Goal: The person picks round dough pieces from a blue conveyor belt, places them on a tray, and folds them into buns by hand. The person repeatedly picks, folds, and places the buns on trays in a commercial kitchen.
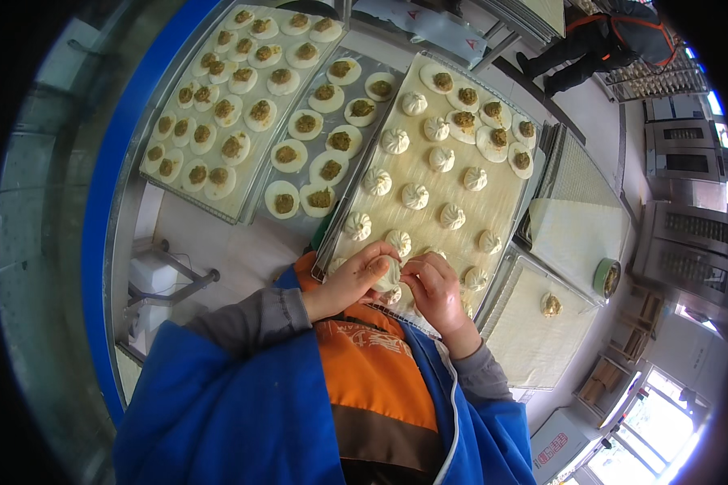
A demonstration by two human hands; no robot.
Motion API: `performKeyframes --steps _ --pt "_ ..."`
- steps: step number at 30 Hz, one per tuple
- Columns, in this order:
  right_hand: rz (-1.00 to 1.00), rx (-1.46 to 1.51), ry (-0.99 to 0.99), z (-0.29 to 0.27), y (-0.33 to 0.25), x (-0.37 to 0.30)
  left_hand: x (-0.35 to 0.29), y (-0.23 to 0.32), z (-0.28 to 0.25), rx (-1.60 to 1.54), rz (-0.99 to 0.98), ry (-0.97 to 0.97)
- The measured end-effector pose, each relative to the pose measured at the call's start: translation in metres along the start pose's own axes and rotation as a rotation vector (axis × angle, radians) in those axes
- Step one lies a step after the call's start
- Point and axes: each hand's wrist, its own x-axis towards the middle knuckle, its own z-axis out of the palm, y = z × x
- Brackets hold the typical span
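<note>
The lined tray (505, 194) spreads before me, dotted with pleated buns (453, 216). Above its near edge, my left hand (346, 284) cups a dough bun (387, 276); my right hand (438, 293) pinches its rim, apparently pleating. Next calls for small, even gathers.

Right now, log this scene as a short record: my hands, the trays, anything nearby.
Left hand: cupped around a pale dough piece
Right hand: fingertips at the dough piece's edge
Front tray: spaced pleated buns, with several open filled rounds at the far end
Trays to the left: flat dough rounds topped with brown filling
Right side: lined tray bearing one small lump; green-sided bowl
Background: another person in dark clothing with orange trim
</note>
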Motion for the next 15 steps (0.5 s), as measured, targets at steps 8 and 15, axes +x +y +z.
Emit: performKeyframes --steps 8,15 --pt "0.093 0.097 0.032 0.006 -0.011 0.001 0.005 -0.004 0.0 0.175 0.352 0.144" --pt "0.027 0.072 -0.073 0.001 -0.015 0.005 0.012 0.005 -0.011 -0.098 -0.173 -0.055"
